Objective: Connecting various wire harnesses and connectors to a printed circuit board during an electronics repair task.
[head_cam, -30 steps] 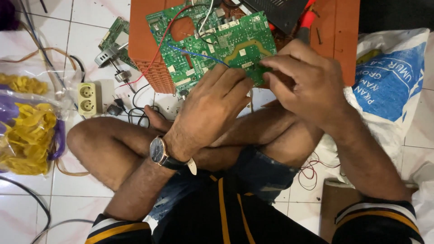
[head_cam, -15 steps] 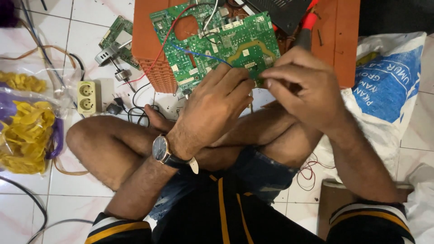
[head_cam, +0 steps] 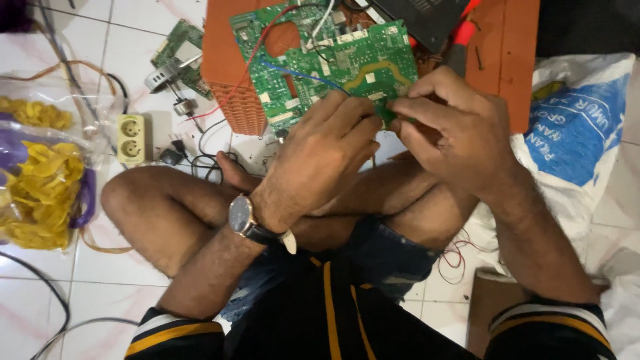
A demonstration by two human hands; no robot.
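Person seated cross-legged on white tile, knees low in the frame, dark shorts and striped cuffs at the bottom edge.

Left hand (head_cam: 320, 160), with a wristwatch (head_cam: 240, 215), lies centre frame, fingers curled forward onto the near edge of the green circuit board (head_cam: 333, 67). Right hand (head_cam: 453, 130), right of centre, meets it fingertip to fingertip at the same edge. Both look pinched on something small at the board's lower right corner; what sits between the fingertips is hidden, so I cannot tell the exact hold.

The board lies in the upper centre, tilted, resting on an orange perforated crate (head_cam: 233, 73). Judged light, stiff and thin, fragile at its soldered parts and trailing red and blue wires; best held by bare edges, not by components. A tug on the wires could strain the joints.

Room to move: tight. A dark panel (head_cam: 427, 17) overlaps the top right of the board; an orange slab (head_cam: 507, 60) lies beyond the right hand. Right edge: a white and blue woven sack (head_cam: 580, 127). Left of the crate: a smaller green board (head_cam: 180, 57), a cream power strip (head_cam: 131, 139), loose cables. Far left: a clear bag of yellow pieces (head_cam: 37, 193).
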